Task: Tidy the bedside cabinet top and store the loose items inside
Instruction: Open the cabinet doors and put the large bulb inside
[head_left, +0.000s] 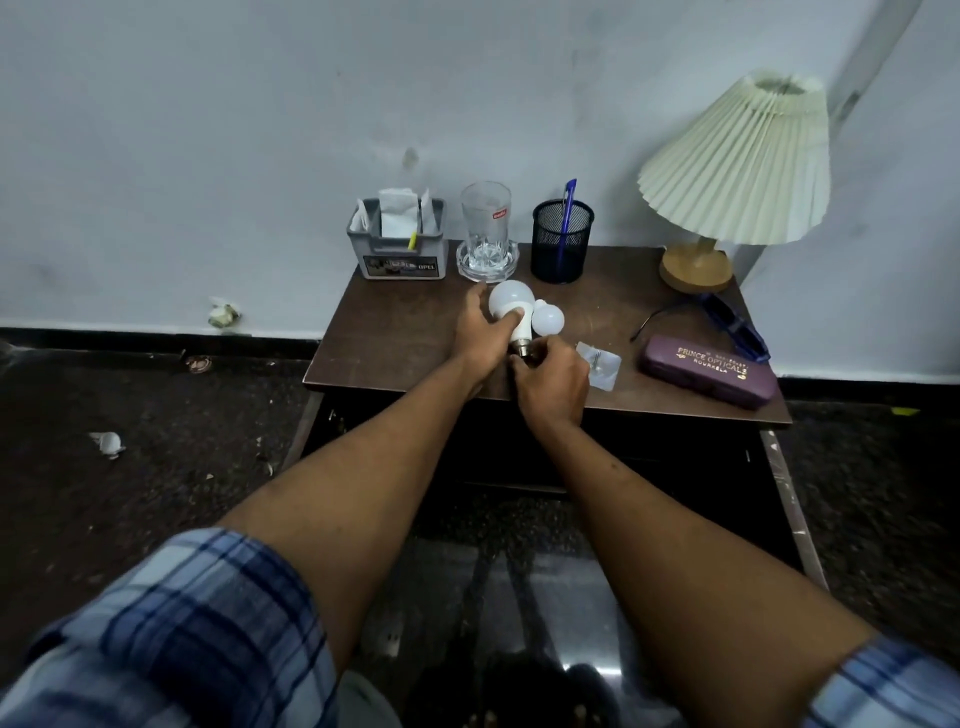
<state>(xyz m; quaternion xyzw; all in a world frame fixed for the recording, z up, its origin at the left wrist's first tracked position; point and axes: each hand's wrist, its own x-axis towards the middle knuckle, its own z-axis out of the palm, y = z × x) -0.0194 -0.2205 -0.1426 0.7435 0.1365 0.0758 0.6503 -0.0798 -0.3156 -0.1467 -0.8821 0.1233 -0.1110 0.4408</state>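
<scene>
On the brown cabinet top (405, 332) lie two white bulbs. My left hand (485, 332) grips the larger bulb (510, 300) around its neck, thumb across the globe. My right hand (550, 382) pinches that bulb's metal base (521, 349) with curled fingers. The smaller bulb (549, 319) lies touching the larger one on its right. Right of my right hand lies a clear blister pack (602, 364). Further right sit a purple spectacle case (709, 370) and blue glasses (737, 327). The cabinet front below is dark; its inside is hidden.
Along the back stand a grey box of papers (400, 241), a glass on a clear coaster (487, 228), a black mesh pen holder with a blue pen (562, 241) and a pleated lamp (737, 171). Scraps of litter (109, 444) lie on the dark floor at left.
</scene>
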